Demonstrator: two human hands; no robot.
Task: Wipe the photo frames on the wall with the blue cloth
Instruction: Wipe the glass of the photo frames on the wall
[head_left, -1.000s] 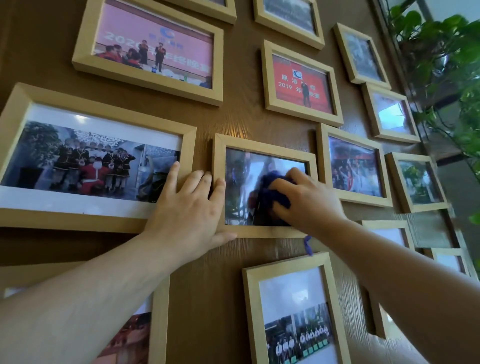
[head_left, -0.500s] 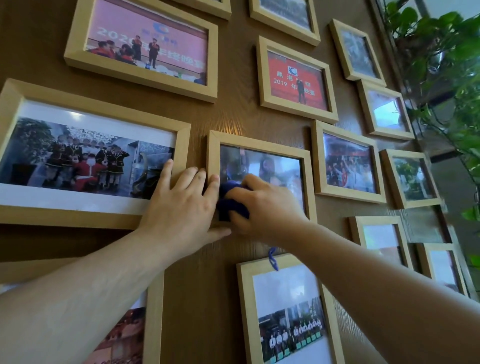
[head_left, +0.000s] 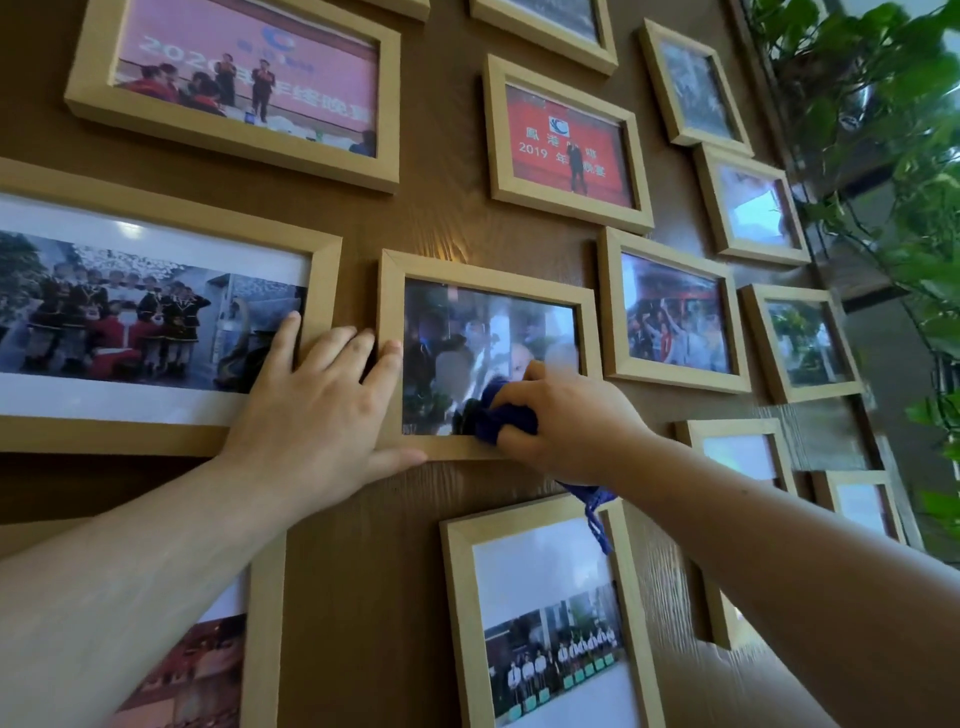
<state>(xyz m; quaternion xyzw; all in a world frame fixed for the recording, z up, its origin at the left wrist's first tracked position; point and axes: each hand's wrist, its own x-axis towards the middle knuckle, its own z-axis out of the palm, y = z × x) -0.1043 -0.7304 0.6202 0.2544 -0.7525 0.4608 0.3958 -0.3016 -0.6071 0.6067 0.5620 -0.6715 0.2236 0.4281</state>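
Several light wooden photo frames hang on a brown wood-grain wall. The middle frame (head_left: 488, 275) holds a dark photo behind glass. My right hand (head_left: 566, 421) is shut on the bunched blue cloth (head_left: 498, 410) and presses it against the glass at the frame's lower right. A strand of the cloth hangs below my wrist. My left hand (head_left: 317, 410) lies flat with fingers spread across the gap between the middle frame's left edge and the large frame (head_left: 322, 291) on the left.
A tall frame (head_left: 457, 597) hangs just below my right wrist. More frames (head_left: 608, 291) crowd the wall to the right and above. Green leafy plants (head_left: 893, 130) stand at the far right edge.
My right hand slid the cloth from the right of the glass to its left side, then back right to the lower right corner. My left hand stayed in place.
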